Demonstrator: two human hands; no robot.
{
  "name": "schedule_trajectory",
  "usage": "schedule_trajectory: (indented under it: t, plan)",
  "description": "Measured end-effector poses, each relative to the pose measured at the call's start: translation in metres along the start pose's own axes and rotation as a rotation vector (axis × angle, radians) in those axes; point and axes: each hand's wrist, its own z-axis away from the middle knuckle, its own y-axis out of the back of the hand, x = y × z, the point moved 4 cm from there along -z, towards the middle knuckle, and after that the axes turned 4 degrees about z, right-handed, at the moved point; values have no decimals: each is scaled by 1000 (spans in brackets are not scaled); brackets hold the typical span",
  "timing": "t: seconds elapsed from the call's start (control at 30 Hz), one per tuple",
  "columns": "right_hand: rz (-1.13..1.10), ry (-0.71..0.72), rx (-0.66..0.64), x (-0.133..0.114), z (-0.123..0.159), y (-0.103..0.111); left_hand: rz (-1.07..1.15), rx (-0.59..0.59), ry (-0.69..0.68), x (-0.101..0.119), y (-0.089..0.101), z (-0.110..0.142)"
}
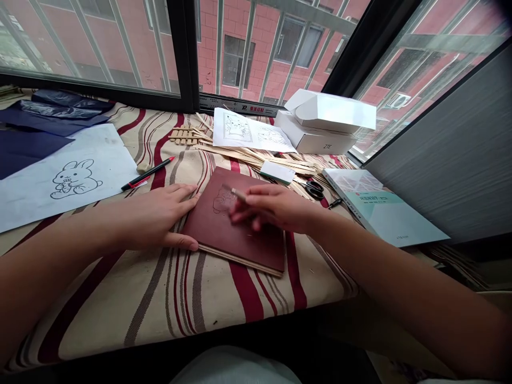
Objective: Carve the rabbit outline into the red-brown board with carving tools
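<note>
1. The reddish-brown panel lies flat and slightly askew at the middle of the cloth-covered counter, a faint line drawing on its upper part.
2. Its pale, layered-looking edge suggests a stiff board, probably light enough to lift with one hand. The smooth face may be a little slippery and could take scratches; the layers might part at the corners. The sides look the best place to take hold, clear of the drawing.
3. The left hand has its fingers spread and its palm down, fingertips and thumb at the panel's left edge. Its grip closes on nothing; it seems to steady the panel, though how hard it presses I cannot tell.
4. The right hand, blurred, is over the panel, its grip pinched around a slim stick-like tool. The tool looks light and rigid, best held near its working end as here; whether the tip touches the surface I cannot tell.
5. Beyond the panel are a small white-and-green box, black-handled scissors and thin wooden strips.
6. Farther out, a rabbit drawing on paper and a black-and-red pen lie to the left, a pale-covered book to the right.
</note>
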Motion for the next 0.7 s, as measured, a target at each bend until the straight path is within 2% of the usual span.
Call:
schedule_trajectory:
  t: [0.03, 0.1, 0.23, 0.37, 0.4, 0.57, 0.7]
  plan:
    - [-49, 63, 109, 0, -7, 4, -4, 2, -6, 0, 0, 0]
    - [-91, 131, 225, 0, -15, 8, -5, -7, -12, 1, 0, 0]
    - [23, 143, 85, 3, -15, 5, -17, -19, -15, 0, -2, -1]
    - [248, 235, 253, 3, -3, 20, -15, 25, -19, -2, -4, -1]
    - [342, 240, 245, 2, 1, 22, -13, 20, -14, -2, -4, -1]
    - [1115, 332, 169, -9, 29, 22, -12, -52, 17, 3, 0, 0]
    - [1367, 299, 99, -9, 43, 17, -31, -51, 12, 3, 1, 0]
